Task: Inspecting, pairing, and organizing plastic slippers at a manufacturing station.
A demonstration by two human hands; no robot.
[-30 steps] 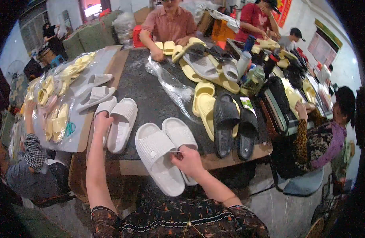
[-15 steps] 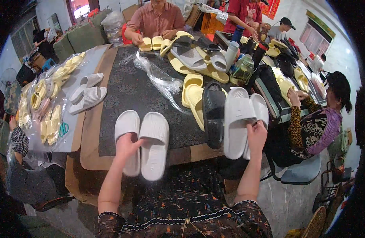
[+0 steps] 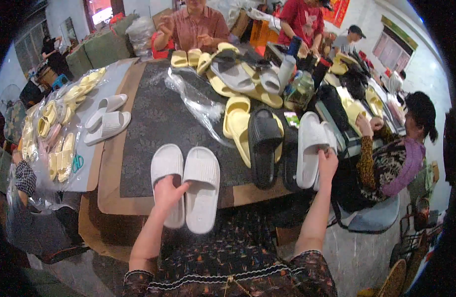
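Observation:
My left hand (image 3: 169,195) is closed on a pair of pale grey slide sandals (image 3: 202,200), its fingers inside the left one and its thumb at the edge of the right one. The pair hangs over the table's near edge, straps upward. Farther right, my right hand (image 3: 328,166) grips another pale grey pair of slide sandals (image 3: 309,158) by the inner edges; the second of these is partly hidden. Beside that pair lie black slide sandals (image 3: 264,148), with yellow slide sandals (image 3: 236,123) to their left, partly covered.
A dark patterned mat (image 3: 153,114) covers the table. Clear plastic bags (image 3: 195,99) lie across it. Mixed slides, a glass jar (image 3: 301,89) and bottles crowd the far right. At left sit a grey pair (image 3: 109,126) and bagged yellow slides (image 3: 64,153). Co-workers surround the table.
Both my hands have shifted right with their pale grey pairs, the left also slightly nearer me. More of the black sandals and a small green card now show. The person opposite has raised a hand.

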